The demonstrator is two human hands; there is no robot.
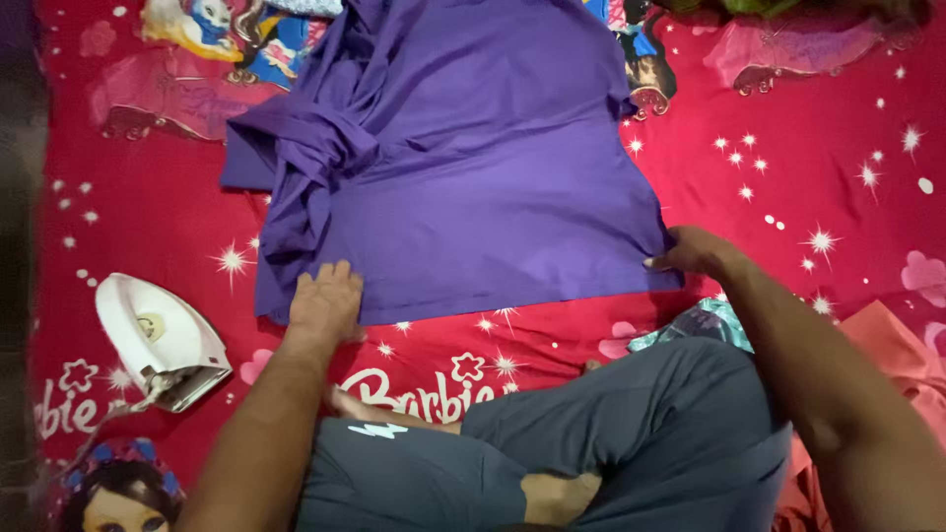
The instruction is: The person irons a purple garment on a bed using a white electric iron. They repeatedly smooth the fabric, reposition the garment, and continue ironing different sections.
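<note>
Sitting cross-legged in grey trousers (631,433) on the red printed bedsheet (808,148), we are pressing our left hand (325,303), fingers spread flat, on the soft, light purple cotton garment (473,187), likely to crease and slide, while our right hand (695,251) is pinching its near hem corner, the best hold.

L hand (325,300) flat, palm down, fingers spread fwd. R hand (695,251) reaches out, fingertips pinched. Both arms extended, bare; legs crossed below.
</note>
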